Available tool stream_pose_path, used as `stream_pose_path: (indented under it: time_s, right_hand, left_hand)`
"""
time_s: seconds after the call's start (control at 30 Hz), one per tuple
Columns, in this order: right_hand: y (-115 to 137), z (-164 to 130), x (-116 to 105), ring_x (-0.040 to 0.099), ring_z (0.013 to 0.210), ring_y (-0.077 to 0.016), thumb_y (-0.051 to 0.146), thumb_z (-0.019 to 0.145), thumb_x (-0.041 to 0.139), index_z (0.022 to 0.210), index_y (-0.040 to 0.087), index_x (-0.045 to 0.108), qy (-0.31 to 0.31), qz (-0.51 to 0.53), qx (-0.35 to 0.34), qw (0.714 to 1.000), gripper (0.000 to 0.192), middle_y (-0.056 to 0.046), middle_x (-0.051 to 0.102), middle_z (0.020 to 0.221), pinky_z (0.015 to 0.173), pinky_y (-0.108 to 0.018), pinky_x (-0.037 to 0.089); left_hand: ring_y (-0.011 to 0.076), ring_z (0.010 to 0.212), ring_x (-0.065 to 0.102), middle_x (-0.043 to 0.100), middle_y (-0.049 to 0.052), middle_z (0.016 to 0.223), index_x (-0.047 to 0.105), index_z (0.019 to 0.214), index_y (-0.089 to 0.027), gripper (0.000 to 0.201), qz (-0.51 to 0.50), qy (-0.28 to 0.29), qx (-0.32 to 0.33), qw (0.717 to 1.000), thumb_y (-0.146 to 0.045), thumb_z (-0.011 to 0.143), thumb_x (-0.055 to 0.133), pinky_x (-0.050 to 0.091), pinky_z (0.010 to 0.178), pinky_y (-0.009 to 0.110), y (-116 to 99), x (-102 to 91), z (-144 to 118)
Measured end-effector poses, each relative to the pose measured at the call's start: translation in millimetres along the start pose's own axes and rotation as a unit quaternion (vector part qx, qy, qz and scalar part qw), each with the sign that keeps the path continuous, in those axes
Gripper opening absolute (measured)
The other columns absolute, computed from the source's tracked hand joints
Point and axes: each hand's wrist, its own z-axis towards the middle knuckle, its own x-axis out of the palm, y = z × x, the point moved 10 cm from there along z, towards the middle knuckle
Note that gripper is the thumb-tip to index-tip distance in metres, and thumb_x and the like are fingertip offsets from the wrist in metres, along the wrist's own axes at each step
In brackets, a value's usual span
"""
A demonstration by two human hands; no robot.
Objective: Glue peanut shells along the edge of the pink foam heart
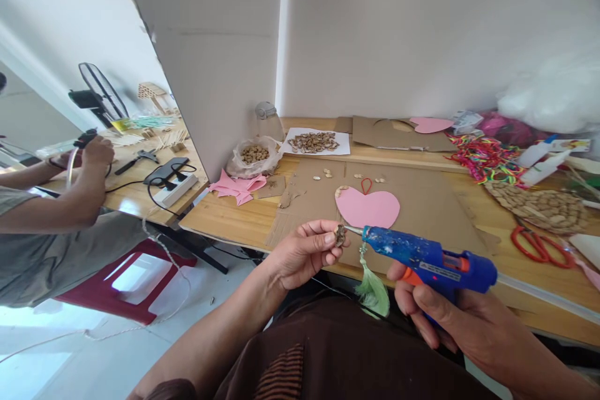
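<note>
In my right hand point(450, 312) is a blue hot glue gun point(412, 253), its clear glue stick point(539, 297) poking out of the back. The metal nozzle points left at a small brown shell piece point(340, 235), possibly a nut shell, pinched between the fingertips of my left hand point(300, 253). Nozzle and shell are close together; whether they touch I cannot tell. Beyond them a pink paper heart point(368, 207) lies on cardboard, with a red loop point(366, 185) at its top and a few pale shells on its upper left edge. A green tassel point(372, 290) hangs below the heart.
Shell pieces point(313, 142) cover a white sheet at the back, beside a bag of nuts point(253, 153). Pink scraps point(238, 186) lie left. Coloured cords point(487, 156) and red scissors point(541, 245) are on the right. A co-worker point(56, 219) sits at the left table.
</note>
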Motion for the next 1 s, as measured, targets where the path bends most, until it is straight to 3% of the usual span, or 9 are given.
stream_pose_path:
  time_s: [0.13, 0.43, 0.63, 0.83, 1.0]
  right_hand:
    - [4, -5, -5, 0.051, 0.049, -0.0126, 0.058, 0.092, 0.062, 0.111, 0.019, 0.067, -0.042, -0.075, -0.022, 0.996, 0.044, 0.001, 0.059, 0.061, 0.053, -0.028, 0.047]
    - [16, -12, -10, 0.055, 0.047, -0.0150, 0.057, 0.087, 0.068, 0.109, 0.022, 0.075, -0.076, -0.152, -0.074, 0.983, 0.042, -0.003, 0.065, 0.065, 0.045, -0.025, 0.052]
    - [22, -12, -4, 0.060, 0.047, -0.0152, 0.056, 0.088, 0.066, 0.104, 0.024, 0.075, -0.060, -0.198, -0.090, 0.974, 0.037, -0.002, 0.068, 0.063, 0.043, -0.022, 0.053]
    - [48, -12, 3, 0.074, 0.072, -0.0222, 0.056, 0.091, 0.062, 0.099, 0.026, 0.073, -0.052, -0.261, -0.174, 0.948, 0.033, -0.004, 0.077, 0.083, 0.066, -0.029, 0.064]
    - [57, -11, 9, 0.070, 0.064, -0.0212, 0.053, 0.095, 0.055, 0.086, 0.026, 0.070, -0.028, -0.303, -0.178, 0.936, 0.032, -0.003, 0.072, 0.072, 0.055, -0.027, 0.059]
  left_hand:
    - [0.0065, 0.065, 0.066, 0.073, 0.006, 0.085, 0.075, 0.089, -0.010, 0.025, -0.003, 0.005, 0.001, 1.000, -0.021, 0.072, 0.089, 0.054, 0.059, 0.012, 0, 0.7, 0]
    - [0.0077, 0.064, 0.068, 0.074, 0.007, 0.083, 0.075, 0.089, -0.012, 0.023, -0.010, 0.011, -0.002, 1.000, -0.021, 0.072, 0.088, 0.055, 0.058, 0.012, 0, 3.4, -2]
    - [0.0079, 0.064, 0.069, 0.074, 0.006, 0.079, 0.076, 0.090, -0.012, 0.022, -0.009, 0.017, 0.001, 1.000, -0.021, 0.074, 0.087, 0.056, 0.058, 0.012, 0, 4.2, -3]
    - [0.0082, 0.064, 0.069, 0.073, 0.005, 0.078, 0.076, 0.090, -0.012, 0.023, -0.007, 0.016, -0.002, 1.000, -0.021, 0.073, 0.088, 0.056, 0.059, 0.012, 0, 4.7, -3]
    - [0.0084, 0.063, 0.069, 0.073, 0.005, 0.077, 0.076, 0.090, -0.012, 0.022, -0.007, 0.016, -0.002, 1.000, -0.021, 0.073, 0.088, 0.056, 0.058, 0.012, 0, 4.1, -3]
